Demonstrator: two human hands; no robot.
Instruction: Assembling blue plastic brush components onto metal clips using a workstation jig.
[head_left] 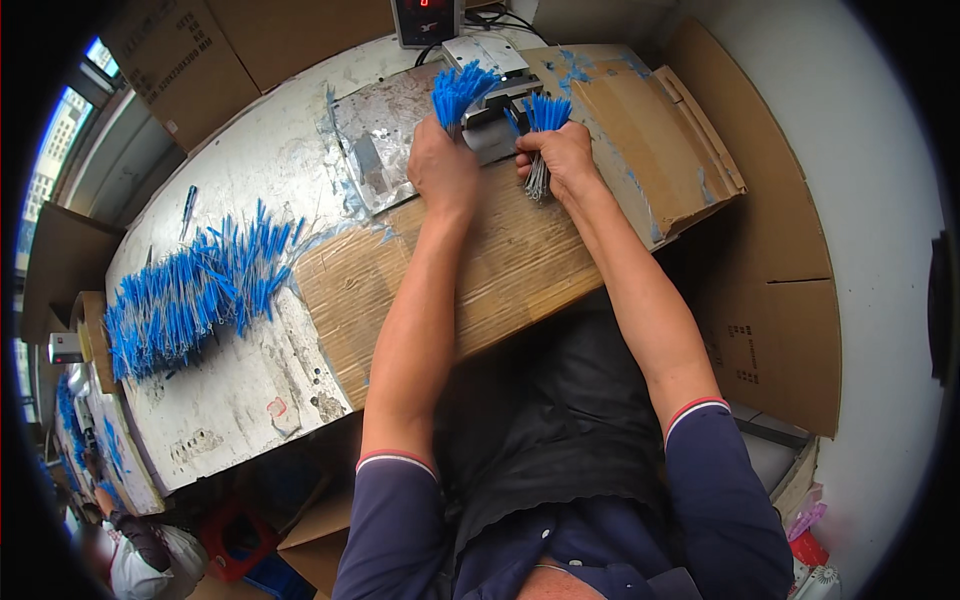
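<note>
My left hand [444, 172] is closed around a thick bundle of blue-tipped wires [464, 88], blue ends upward. The fingers and lower part of that bundle are partly hidden and a little blurred. To its right, my right hand [562, 155] grips a second bundle of blue-tipped wires [548, 112]. Thin metallic stems with small loops at their ends hang below that fist. Both hands are above the front of a small metal machine [505, 95] fixed on a metal plate [375, 130].
A large pile of blue-tipped wires [190, 295] lies on the worn white table [240, 410] at left, a pen-like tool [189, 210] behind it. Flattened cardboard [520, 250] covers the near edge. A box with a red display [426, 22] stands behind. Another person [150, 555] is at lower left.
</note>
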